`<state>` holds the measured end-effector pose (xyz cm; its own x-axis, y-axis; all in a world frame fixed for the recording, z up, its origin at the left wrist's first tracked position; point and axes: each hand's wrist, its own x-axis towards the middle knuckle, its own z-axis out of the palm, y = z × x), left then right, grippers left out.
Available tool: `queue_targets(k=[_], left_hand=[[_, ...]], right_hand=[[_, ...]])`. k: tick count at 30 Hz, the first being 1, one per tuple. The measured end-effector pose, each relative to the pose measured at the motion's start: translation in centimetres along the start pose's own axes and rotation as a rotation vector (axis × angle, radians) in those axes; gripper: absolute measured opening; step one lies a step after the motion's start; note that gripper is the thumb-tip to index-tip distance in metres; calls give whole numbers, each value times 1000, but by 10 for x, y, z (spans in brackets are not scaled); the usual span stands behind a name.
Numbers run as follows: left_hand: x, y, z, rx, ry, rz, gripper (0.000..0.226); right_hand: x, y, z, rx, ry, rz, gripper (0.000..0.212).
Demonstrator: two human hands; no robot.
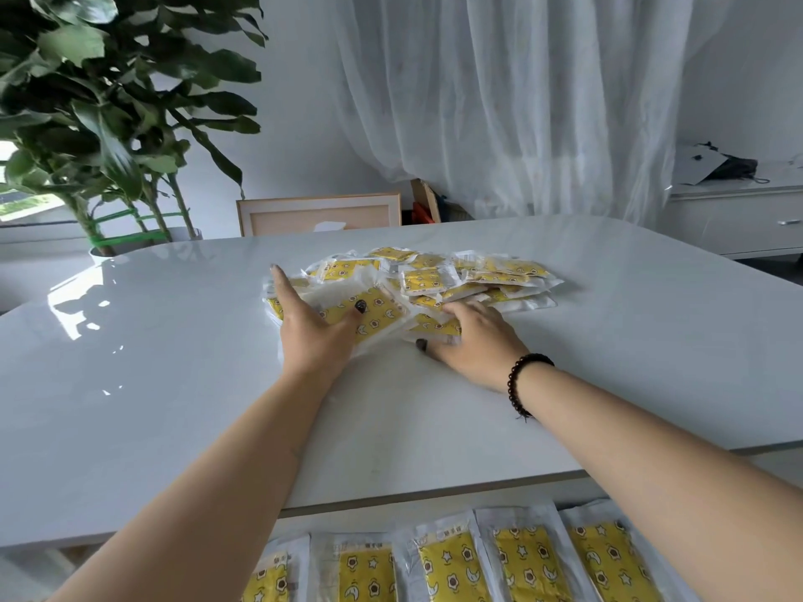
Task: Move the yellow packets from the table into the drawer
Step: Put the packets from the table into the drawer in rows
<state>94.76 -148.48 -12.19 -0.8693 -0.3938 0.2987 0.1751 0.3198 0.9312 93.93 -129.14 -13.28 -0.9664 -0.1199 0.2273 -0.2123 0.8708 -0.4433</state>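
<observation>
White surface: left hand and right hand spread flat, apart, gathering the yellow packets; probably a pinch-lift toward the drawer next.

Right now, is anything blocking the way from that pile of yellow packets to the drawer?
Nothing visible does. Bare table lies between the pile and the drawer below its near edge; both hands already touch the packets.

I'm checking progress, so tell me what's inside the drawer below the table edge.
The drawer holds a row of yellow packets, five showing, lying side by side. The forearms and the frame's bottom edge hide the rest, so its full contents cannot be seen.
</observation>
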Motion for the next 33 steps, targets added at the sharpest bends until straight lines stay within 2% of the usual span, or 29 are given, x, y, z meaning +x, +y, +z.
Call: queue_targets(k=[3, 5, 7, 9, 10, 12, 15, 18, 23, 27, 31, 33], left_hand=[[2, -3, 0, 81, 13, 52, 108], [3, -3, 0, 94, 6, 75, 104], [4, -4, 0, 97, -14, 71, 83], [5, -4, 2, 81, -21, 39, 45], [5, -4, 2, 67, -13, 24, 31], [4, -4, 3, 49, 9, 6, 22], [5, -2, 2, 69, 50, -4, 21], [5, -1, 1, 75, 80, -5, 19], [8, -1, -1, 56, 133, -47, 20], [11, -4, -2, 28, 170, -52, 19], [12, -4, -2, 28, 173, -54, 17], [11, -4, -2, 16, 170, -55, 17]], right_hand=[[-1, -4, 0, -96, -49, 2, 64], [-2, -4, 1, -127, -7, -13, 56], [-3, -5, 3, -172, 120, -60, 38], [-4, -5, 3, -188, 203, -99, 29], [-4, -3, 3, -156, 205, -121, 27], [-3, -2, 4, -51, 118, -158, 25], [-4, -2, 6, 22, 18, -192, 27], [-5, -2, 5, 79, 83, -208, 23], [-2, 0, 5, 113, 100, -194, 41], [-2, -2, 4, 79, 171, -192, 20], [-4, -5, 5, 40, 215, -220, 20], [-3, -6, 3, 107, 325, -211, 18]])
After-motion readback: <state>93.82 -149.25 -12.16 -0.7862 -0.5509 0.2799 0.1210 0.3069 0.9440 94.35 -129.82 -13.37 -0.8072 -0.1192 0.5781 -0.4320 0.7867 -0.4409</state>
